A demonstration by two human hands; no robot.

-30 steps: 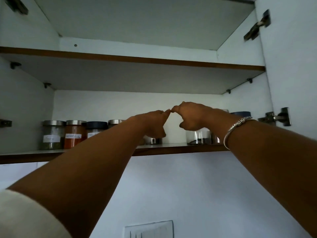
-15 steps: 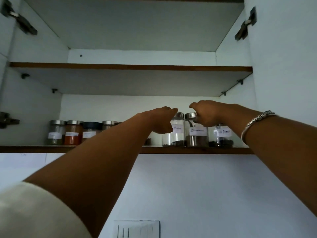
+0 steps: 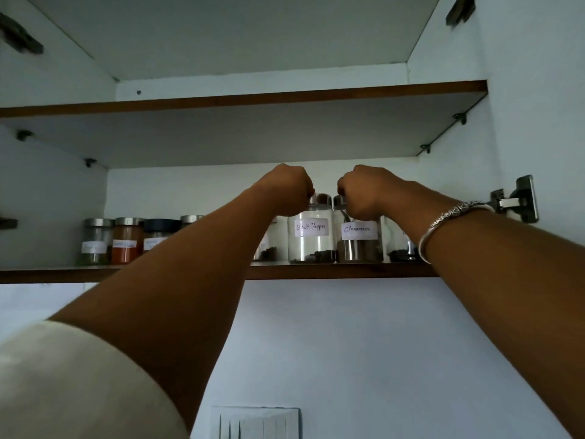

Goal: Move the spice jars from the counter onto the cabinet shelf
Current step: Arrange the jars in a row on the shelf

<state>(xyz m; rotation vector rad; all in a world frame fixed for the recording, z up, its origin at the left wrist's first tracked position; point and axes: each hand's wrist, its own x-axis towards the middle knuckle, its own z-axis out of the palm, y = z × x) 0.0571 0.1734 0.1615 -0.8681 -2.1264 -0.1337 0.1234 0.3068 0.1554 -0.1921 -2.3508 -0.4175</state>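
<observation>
Brown-edged white cabinet shelf (image 3: 316, 271): left hand (image 3: 286, 191) curls round the steel lid of clear glass Black Pepper jar (image 3: 311, 239), right hand (image 3: 364, 194) round Cinnamon jar (image 3: 359, 242); likely fragile, slippery, best gripped mid-body.

1. An open white cabinet (image 3: 47, 80) fills the upper view; its inner walls are dimly lit;
2. An upper shelf (image 3: 253, 98) with a brown front edge spans it; small pegs sit under its side edges;
3. A metal hinge (image 3: 519, 199) is fixed at the right side;
4. Below hangs a plain pale wall (image 3: 348, 343); a white switch plate (image 3: 254, 423) sits at the bottom.
</observation>
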